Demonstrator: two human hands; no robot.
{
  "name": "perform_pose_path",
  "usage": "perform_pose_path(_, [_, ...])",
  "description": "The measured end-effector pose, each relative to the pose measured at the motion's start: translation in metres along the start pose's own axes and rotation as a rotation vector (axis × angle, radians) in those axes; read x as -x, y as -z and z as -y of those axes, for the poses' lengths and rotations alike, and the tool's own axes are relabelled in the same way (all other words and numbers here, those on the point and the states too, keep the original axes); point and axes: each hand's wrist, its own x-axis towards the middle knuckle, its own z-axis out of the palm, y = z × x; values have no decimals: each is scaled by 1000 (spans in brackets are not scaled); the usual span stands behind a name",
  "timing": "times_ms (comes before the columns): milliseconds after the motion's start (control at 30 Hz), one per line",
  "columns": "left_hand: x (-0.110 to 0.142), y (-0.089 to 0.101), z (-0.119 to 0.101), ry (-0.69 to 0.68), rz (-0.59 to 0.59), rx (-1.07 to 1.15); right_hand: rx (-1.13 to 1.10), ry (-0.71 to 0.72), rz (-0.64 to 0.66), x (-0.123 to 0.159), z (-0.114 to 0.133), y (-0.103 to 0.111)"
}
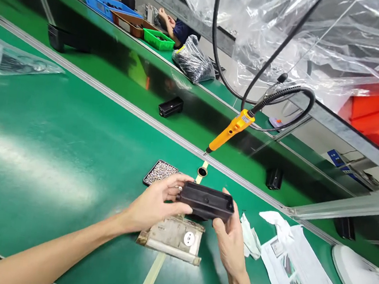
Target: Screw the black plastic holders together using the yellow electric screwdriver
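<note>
A long black plastic box [205,203], hollow side facing me, is held level between both hands above the bench. My left hand [158,200] grips its left end, thumb along the near wall and fingers behind. My right hand [229,238] holds the right end, thumb at the near corner. Beneath the box lies a worn, taped block [175,238] with a round smiley sticker on it. Behind my left hand is a black tray [160,173] full of small metal parts. Above the bench hangs a yellow electric screwdriver [230,130], bit pointing down.
A watch-like round item [202,171] sits on yellow tape. To the right are a crumpled cloth [250,238], a printed sheet [297,273] and a white round base [355,279]. Plastic bags [17,61] lie left. A co-worker's hands [165,18] show beyond the partition, near coloured bins [158,40].
</note>
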Motion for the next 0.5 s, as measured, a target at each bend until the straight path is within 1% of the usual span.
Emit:
perform_pose_path(67, [13,-9,-5,-16,22,-183,95,-2,-70,17,-8,8])
perform_pose_path(167, [32,-15,-9,-16,66,-448,215,-12,-71,45,-20,18])
perform_pose_path(233, [43,-13,-8,-9,98,-550,305,34,-56,58,-27,22])
perform_pose_path(300, [51,-8,-2,-28,120,-588,400,123,-15,66,-32,23])
perform_pose_path(400, [59,0,10,-99,121,-632,514,240,96,67,-35,24])
perform_pose_path(500, [63,6,21,-184,112,-710,584,284,178,63,-35,26])
